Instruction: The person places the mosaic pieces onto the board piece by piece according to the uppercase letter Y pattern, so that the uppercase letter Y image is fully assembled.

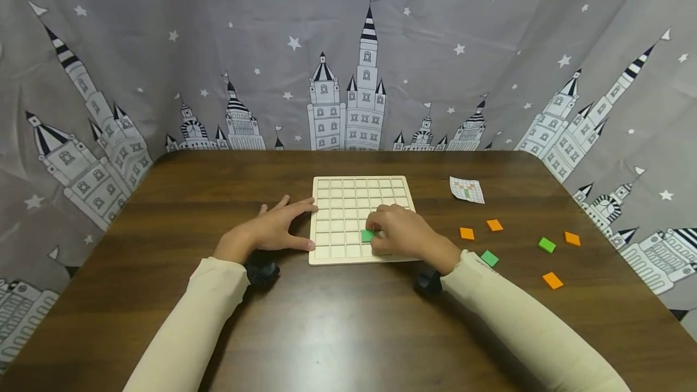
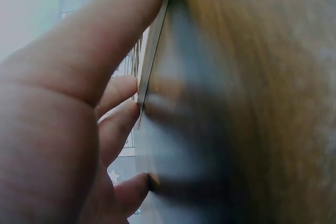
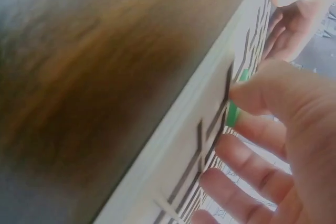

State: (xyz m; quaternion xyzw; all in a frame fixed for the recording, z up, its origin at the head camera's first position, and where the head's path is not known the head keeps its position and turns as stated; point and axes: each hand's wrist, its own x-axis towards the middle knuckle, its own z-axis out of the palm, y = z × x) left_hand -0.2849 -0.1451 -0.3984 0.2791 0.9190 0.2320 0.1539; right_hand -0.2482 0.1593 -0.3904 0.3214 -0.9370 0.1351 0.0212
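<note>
A pale wooden grid board (image 1: pixel 329 261) lies on the table. My left hand (image 1: pixel 272 227) rests at its left edge, fingers spread, with thumb and a fingertip touching the rim; the left wrist view shows the hand (image 2: pixel 58 108) along the board's side (image 2: pixel 152 51). Over the lower middle squares, my right hand (image 1: pixel 405 233) pinches a green tile (image 1: pixel 367 236) between thumb and index finger. Green shows on both sides of the thumb of this hand (image 3: pixel 283 124) in the right wrist view, as a tile (image 3: pixel 232 114); whether that is one tile or two I cannot tell.
Right of the board lie orange tiles (image 1: pixel 466 233) and green tiles (image 1: pixel 547 245), one green tile (image 1: pixel 489 258) close to my right sleeve. A small printed grid card (image 1: pixel 466 190) is at the back right. A grey patterned curtain (image 1: pixel 245 47) hangs behind the table (image 1: pixel 327 331).
</note>
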